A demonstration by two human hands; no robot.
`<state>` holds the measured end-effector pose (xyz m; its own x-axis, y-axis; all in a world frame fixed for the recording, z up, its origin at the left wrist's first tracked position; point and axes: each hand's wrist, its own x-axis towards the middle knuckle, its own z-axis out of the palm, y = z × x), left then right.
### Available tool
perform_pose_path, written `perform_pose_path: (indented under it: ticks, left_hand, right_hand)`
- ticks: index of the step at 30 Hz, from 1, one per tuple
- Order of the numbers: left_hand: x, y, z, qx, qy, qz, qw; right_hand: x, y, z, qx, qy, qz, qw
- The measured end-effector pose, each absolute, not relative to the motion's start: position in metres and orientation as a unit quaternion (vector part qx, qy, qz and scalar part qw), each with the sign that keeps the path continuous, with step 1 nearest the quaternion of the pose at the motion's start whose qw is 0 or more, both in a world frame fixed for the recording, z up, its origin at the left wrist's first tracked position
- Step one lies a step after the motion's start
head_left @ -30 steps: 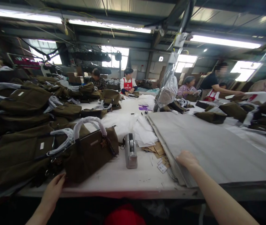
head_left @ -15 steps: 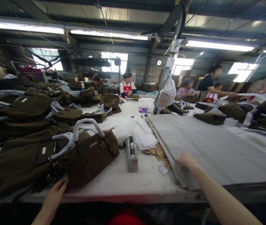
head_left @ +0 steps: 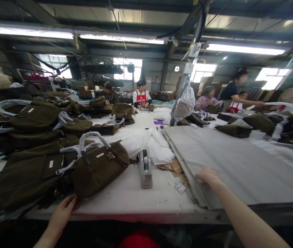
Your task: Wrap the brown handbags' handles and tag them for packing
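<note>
At the lower left, my left hand [head_left: 63,212] pinches the bottom corner of an olive-brown handbag [head_left: 97,175] with wrapped handles and a patterned charm. The bag leans back against another brown bag [head_left: 30,175] lying on the table. My right hand [head_left: 210,177] rests at the left edge of a stack of large grey sheets [head_left: 239,162], its fingers curled over that edge. Whether it grips a sheet is hard to make out. A grey tape dispenser [head_left: 145,172] stands between my hands.
Piles of brown bags [head_left: 35,117] fill the left side, with more bags [head_left: 260,124] at the right. White sheets [head_left: 159,148], brown cardboard pieces [head_left: 173,167] and a label [head_left: 180,187] lie mid-table. A pole with a plastic bag [head_left: 185,103] rises behind. Several people sit or stand beyond.
The handbag at my left hand has tilted further back and sits lower. My left hand stays at its corner. My right hand has barely moved on the grey sheets. The view has shifted slightly.
</note>
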<state>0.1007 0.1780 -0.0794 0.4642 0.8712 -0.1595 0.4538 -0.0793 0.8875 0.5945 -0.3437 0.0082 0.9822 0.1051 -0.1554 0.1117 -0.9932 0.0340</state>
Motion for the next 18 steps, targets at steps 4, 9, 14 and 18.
perform_pose_path:
  ticks: [4, 9, 14, 18]
  left_hand:
    - [0.101, 0.176, -0.078, 0.708, 0.482, 0.215, 0.47]
    - [0.105, 0.163, -0.063, 0.684, 0.478, 0.215, 0.507]
    - [0.106, 0.158, -0.056, 0.657, 0.481, 0.211, 0.541]
    - [0.106, 0.163, -0.06, 0.69, 0.472, 0.21, 0.506]
  right_hand:
    - [0.597, -0.342, 0.006, 0.991, 0.067, -0.109, 0.041]
    - [0.601, -0.34, 0.004, 0.989, 0.071, -0.121, 0.052]
    - [0.602, -0.335, 0.0, 0.991, 0.063, -0.11, 0.048]
    - [0.6, -0.337, -0.003, 0.996, 0.029, -0.081, 0.038]
